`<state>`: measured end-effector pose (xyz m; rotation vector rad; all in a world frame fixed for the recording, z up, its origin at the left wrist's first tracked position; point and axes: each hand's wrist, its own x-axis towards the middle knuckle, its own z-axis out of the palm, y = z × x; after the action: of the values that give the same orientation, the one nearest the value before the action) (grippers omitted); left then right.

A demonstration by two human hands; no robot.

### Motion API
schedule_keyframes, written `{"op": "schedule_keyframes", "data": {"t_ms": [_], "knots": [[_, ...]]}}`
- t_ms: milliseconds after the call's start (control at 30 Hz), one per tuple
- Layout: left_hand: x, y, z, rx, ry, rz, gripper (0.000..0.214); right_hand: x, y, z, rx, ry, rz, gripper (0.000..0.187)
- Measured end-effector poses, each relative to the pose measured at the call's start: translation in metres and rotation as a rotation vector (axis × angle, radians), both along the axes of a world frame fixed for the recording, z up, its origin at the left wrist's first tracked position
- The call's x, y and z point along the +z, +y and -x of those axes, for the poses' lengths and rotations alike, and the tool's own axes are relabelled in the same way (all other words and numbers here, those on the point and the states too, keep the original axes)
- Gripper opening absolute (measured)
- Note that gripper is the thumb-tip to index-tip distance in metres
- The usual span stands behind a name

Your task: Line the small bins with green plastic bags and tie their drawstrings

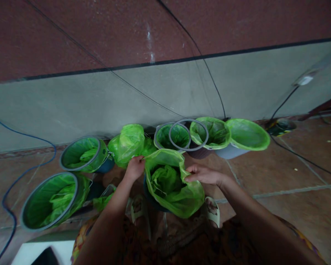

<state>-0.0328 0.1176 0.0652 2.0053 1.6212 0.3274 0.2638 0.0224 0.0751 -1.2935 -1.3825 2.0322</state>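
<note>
A green plastic bag (179, 204) lines a dark bucket (149, 193) between my feet, its mouth folded outward over the rim. My left hand (135, 168) pinches the bag's edge at the left. At the right side, my right hand (201, 173) grips the same edge between thumb and fingers. More crumpled green plastic (167, 179) lies inside the bag. Just behind this bucket, a loose grey ring (206, 138) rests across two other lined buckets.
Lined buckets stand along the wall, among them a light one (231, 151) at the right. Two grey-rimmed bins (27, 221) sit at the left near a bundle of green bags (131, 141). A blue cable (9, 191) and black cable (306, 159) cross the tiles.
</note>
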Motion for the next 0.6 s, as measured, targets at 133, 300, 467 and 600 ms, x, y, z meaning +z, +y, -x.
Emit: {"op": "schedule_keyframes", "data": {"t_ms": [133,300,467,600], "knots": [[0.002,0.006,-0.002,0.112,-0.140,-0.156,0.036,0.009,-0.008,0.001,0.092,0.086,0.056,0.026],[-0.011,0.003,-0.008,0.031,0.182,0.069,0.040,-0.020,-0.016,0.009,0.298,-0.319,-0.110,0.010],[-0.030,-0.012,-0.008,-0.045,0.330,0.226,0.047,-0.046,-0.018,0.013,0.351,-0.722,-0.314,0.005],[-0.039,-0.024,-0.010,-0.080,0.257,0.292,0.044,-0.052,-0.014,0.007,0.235,-0.743,-0.338,0.016]]}}
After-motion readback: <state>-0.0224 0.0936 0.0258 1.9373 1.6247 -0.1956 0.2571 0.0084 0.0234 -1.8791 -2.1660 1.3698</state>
